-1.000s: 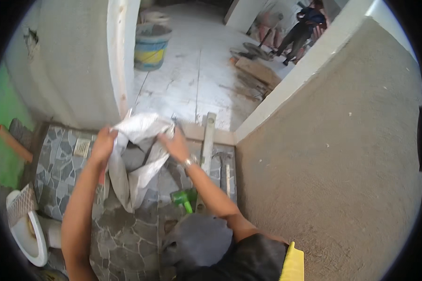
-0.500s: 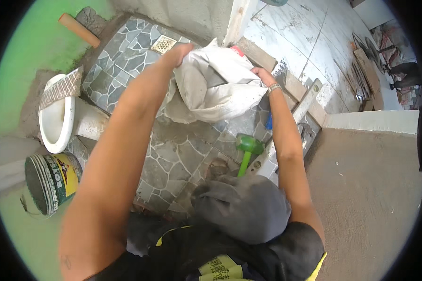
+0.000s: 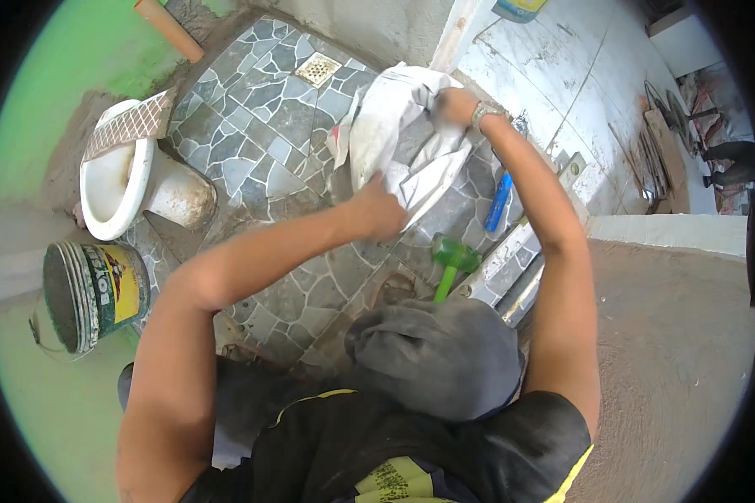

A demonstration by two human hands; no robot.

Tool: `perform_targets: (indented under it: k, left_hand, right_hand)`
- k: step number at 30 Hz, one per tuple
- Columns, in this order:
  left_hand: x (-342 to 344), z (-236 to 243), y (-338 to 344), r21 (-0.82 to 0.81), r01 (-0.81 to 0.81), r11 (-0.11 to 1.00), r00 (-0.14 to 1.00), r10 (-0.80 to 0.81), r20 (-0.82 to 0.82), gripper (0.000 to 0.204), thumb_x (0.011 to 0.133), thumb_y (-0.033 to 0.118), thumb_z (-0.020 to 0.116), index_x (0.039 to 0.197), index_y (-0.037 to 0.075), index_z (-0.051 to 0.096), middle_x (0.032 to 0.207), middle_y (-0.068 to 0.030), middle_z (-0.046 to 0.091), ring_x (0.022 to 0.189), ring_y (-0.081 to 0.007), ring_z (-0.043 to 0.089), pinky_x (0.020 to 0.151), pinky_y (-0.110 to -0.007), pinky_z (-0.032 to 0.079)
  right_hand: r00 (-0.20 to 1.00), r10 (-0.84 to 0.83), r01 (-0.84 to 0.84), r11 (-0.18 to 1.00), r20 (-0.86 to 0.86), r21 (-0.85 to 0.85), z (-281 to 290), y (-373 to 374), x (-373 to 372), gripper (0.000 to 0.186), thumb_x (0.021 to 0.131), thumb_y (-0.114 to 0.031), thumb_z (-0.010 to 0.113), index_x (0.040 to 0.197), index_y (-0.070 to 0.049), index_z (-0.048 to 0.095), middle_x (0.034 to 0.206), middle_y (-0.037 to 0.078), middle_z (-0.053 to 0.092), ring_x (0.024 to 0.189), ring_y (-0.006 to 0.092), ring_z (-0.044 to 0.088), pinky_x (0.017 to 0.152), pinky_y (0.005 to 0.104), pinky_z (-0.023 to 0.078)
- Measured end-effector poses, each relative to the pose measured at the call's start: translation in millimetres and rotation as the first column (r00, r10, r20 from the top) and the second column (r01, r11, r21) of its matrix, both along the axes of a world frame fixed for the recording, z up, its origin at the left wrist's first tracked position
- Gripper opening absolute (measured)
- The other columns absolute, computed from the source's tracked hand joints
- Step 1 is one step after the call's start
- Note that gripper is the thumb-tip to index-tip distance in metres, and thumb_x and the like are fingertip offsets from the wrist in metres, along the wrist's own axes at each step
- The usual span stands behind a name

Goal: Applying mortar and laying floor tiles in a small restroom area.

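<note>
A white sack [image 3: 376, 134] hangs bunched above the stone-patterned floor, its mouth spread and folds drooping inside. My left hand [image 3: 381, 210] is closed on its near edge. At the far right side of the rim, my right hand [image 3: 457, 107], with a watch on the wrist, is closed on the fabric, its fingers partly blurred. Just right of the sack lies a blue-handled tool [image 3: 499, 201]. A green mallet [image 3: 455, 253] rests on the floor nearer to me.
On the left stand a white toilet bowl [image 3: 96, 201], a patterned tile [image 3: 130, 126] across it, and a bucket [image 3: 113, 289] tipped on its side. A floor drain [image 3: 317, 70] and an orange pipe [image 3: 169, 31] lie farther off. A spirit level [image 3: 495, 267] runs along the right.
My left hand has come nearer and to the right, from the sack's far left edge to its near edge. My right hand has moved up and slightly left; the sack has turned and narrowed.
</note>
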State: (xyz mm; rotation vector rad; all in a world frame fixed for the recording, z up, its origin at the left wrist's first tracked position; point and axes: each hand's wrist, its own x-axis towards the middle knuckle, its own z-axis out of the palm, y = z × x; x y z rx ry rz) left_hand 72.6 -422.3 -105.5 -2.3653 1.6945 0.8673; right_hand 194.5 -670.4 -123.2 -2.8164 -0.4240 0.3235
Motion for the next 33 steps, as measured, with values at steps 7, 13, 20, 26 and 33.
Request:
perform_targets:
  k: [7,13,20,26,33]
  left_hand:
    - [50.3,40.8,14.6,-0.226,-0.101,0.969,0.933,0.171,0.315,0.027,0.085,0.022,0.056,0.097,0.006,0.075,0.097,-0.0173,0.071,0.106,-0.0317,0.067,0.111,-0.068,0.026]
    - [65.1,68.3,45.2,-0.176,-0.294,0.939,0.91,0.331,0.248,0.031,0.093,0.023,0.055,0.118,0.011,0.069,0.114,-0.0098,0.069,0.12,-0.0294,0.059,0.115,-0.068,0.02]
    - [19.3,160.4,233.8,-0.487,-0.443,0.753,0.848,0.528,0.044,0.031,0.092,0.028,0.061,0.116,0.01,0.069,0.106,-0.0149,0.072,0.1,-0.0359,0.067,0.093,-0.047,0.051]
    - [-16.8,249.0,499.7,-0.507,-0.817,-0.273,-0.198,0.96,-0.198,0.03,0.092,0.017,0.057,0.114,0.001,0.07,0.097,-0.0157,0.073,0.098,-0.0278,0.068,0.091,-0.04,0.053]
    - [-100.9,193.2,665.7,-0.673,-0.719,-0.173,-0.395,0.899,0.19,0.035,0.092,0.03,0.059,0.107,0.001,0.073,0.107,-0.021,0.072,0.104,-0.034,0.068,0.093,-0.043,0.051]
  right_hand:
    - [0.974,0.193,-0.209,0.969,0.122,0.13,-17.1,29.0,-87.9,0.02,0.086,-0.013,0.056,0.098,-0.004,0.068,0.09,0.022,0.068,0.083,0.0416,0.066,0.077,0.0487,0.054]
    - [0.976,0.143,-0.149,0.989,-0.162,-0.02,-39.9,36.4,-94.8,0.026,0.079,-0.019,0.06,0.091,-0.001,0.074,0.088,0.028,0.07,0.086,0.0426,0.069,0.08,0.0491,0.056]
    - [0.963,-0.088,0.036,0.979,-0.254,-0.201,-102.6,60.0,-1.6,0.08,0.079,-0.071,0.063,0.117,-0.002,0.071,0.12,0.028,0.066,0.118,0.0394,0.062,0.106,0.0459,0.044]
    - [0.98,-0.047,0.002,0.975,-0.195,-0.222,-142.3,55.0,-4.5,0.055,0.084,-0.047,0.062,0.114,-0.001,0.07,0.117,0.025,0.067,0.112,0.0375,0.063,0.102,0.0468,0.046]
    - [0.422,-0.106,0.897,0.191,-0.9,0.398,-46.3,42.1,-18.2,0.019,0.089,-0.028,0.059,0.092,-0.01,0.065,0.077,0.004,0.065,0.055,0.0177,0.059,0.046,0.0303,0.045]
